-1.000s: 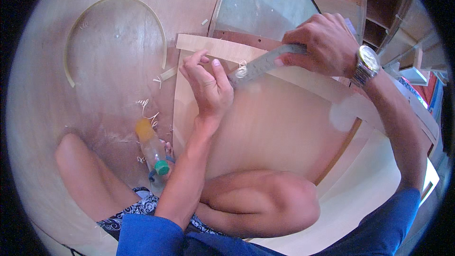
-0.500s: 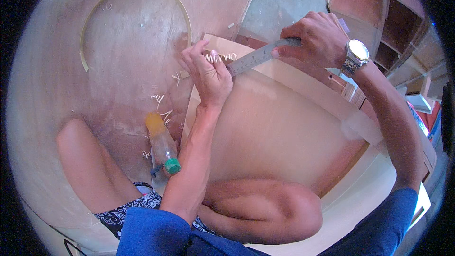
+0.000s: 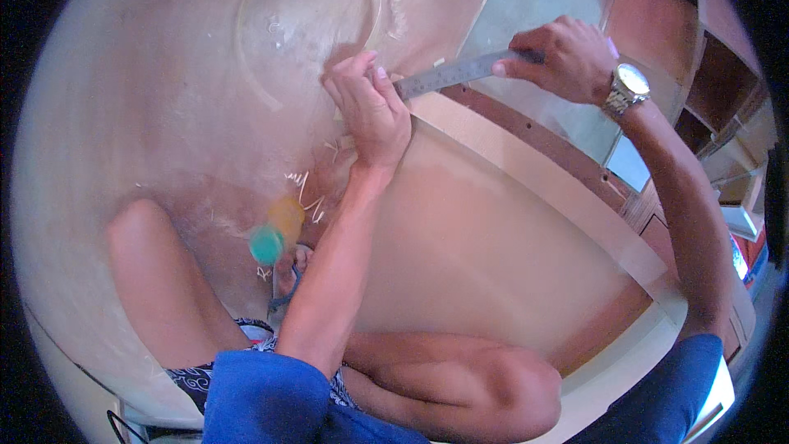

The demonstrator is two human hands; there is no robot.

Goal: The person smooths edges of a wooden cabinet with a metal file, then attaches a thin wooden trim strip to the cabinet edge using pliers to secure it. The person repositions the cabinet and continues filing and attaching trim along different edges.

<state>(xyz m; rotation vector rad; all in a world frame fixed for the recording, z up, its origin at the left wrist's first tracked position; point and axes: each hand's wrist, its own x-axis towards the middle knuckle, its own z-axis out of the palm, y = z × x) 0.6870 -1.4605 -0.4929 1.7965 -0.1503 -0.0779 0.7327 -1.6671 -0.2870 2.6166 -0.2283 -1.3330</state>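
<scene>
A steel ruler (image 3: 452, 74) spans between my two hands, over the corner of a pale-edged wooden panel (image 3: 493, 222). My right hand (image 3: 567, 62), with a metal wristwatch (image 3: 629, 86) on the wrist, grips the ruler's far-right end, thumb along its edge. My left hand (image 3: 370, 115) is closed at the ruler's other end, fingers curled near the panel's corner; that end is partly hidden by the hand. A blurred, pale curl of shaving (image 3: 397, 12) shows beyond my left hand. Beside my left forearm are a plastic bottle's green cap (image 3: 265, 244) and yellowish liquid (image 3: 286, 218).
A thin curved strip (image 3: 380, 8) lies on the wooden floor board (image 3: 164, 115) at upper left. Thin curled shavings (image 3: 304, 193) are scattered near the bottle. My bent knees flank the panel's near side. Wooden cabinets (image 3: 715, 74) stand at the right.
The ruler has swung to a flatter angle and moved up with my hands. The curled shaving by my left hand has come away upward. The bottle's cap now points left.
</scene>
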